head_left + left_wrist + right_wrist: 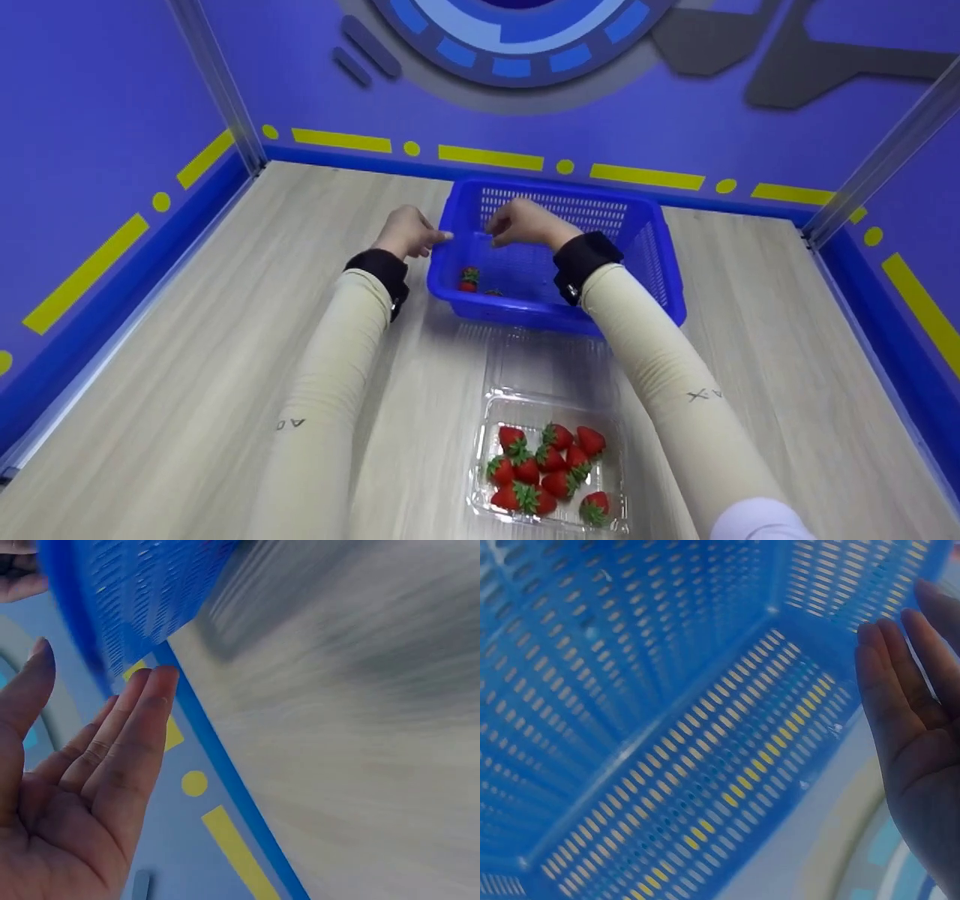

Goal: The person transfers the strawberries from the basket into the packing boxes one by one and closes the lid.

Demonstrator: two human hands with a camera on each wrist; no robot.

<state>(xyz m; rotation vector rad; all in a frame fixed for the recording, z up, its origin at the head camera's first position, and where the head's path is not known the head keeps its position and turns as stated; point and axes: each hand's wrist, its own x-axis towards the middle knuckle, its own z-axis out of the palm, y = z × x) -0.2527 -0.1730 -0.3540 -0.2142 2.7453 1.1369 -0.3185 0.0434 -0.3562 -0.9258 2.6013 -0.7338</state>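
A blue plastic basket [517,309] with slotted walls stands toward the back of the table. My left hand [409,234] is beside its left rim, thumb apart from fairly straight fingers and nothing in them; whether it touches the rim I cannot tell. Over the basket's inside hovers my right hand [525,223], bent at the wrist, its fingers loosely extended and holding nothing in the right wrist view. One strawberry [469,280] lies at the basket's front left, and another [493,292] is mostly hidden behind the front rim.
In front of the basket, a clear plastic clamshell box [480,450] lies with its lid folded back toward the basket. It holds several red strawberries [551,459] with green leaves. Blue panels [97,112] enclose the wooden table [247,300] at the back and sides.
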